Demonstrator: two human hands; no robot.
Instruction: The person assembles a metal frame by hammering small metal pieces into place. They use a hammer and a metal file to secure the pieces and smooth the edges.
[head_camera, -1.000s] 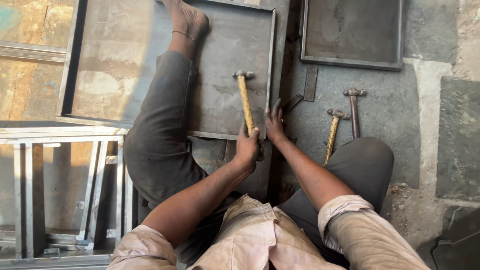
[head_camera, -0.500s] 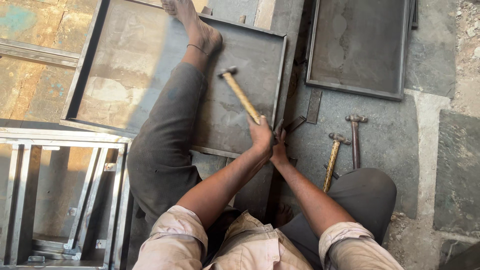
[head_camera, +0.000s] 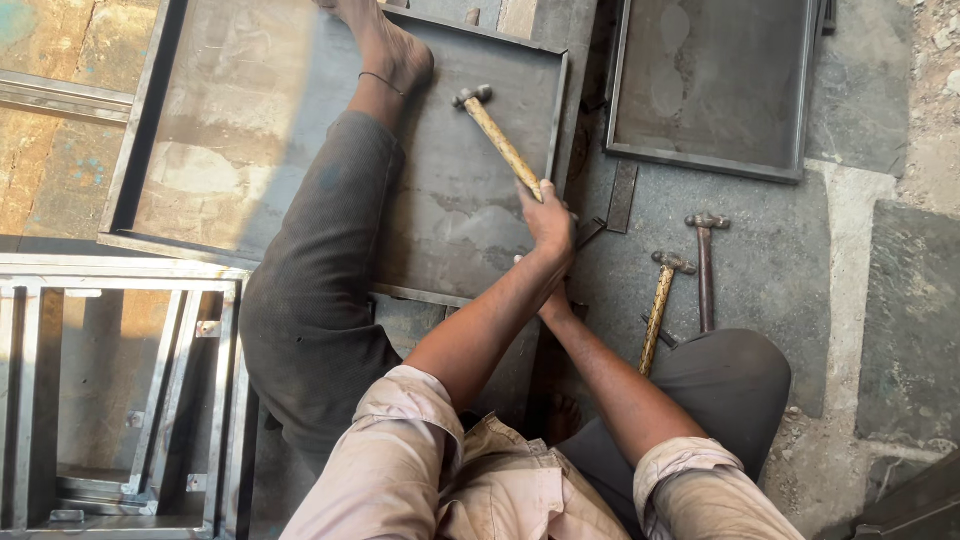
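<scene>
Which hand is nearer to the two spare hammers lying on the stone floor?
Right. The right hand, mostly hidden beneath the left wrist, sits just left of the spare hammers. The left hand is higher up, gripping the wooden-handled hammer over the metal tray.

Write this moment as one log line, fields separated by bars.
left hand: grips hammer over metal tray | right hand: hidden behind left wrist | two spare hammers on floor

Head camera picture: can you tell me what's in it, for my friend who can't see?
A person sitting on the ground grips a wooden-handled hammer in the left hand, its head over a flat metal tray; the right hand is mostly hidden beneath the left arm. One bare foot rests on the tray, and two more hammers lie on the stone floor.
</scene>
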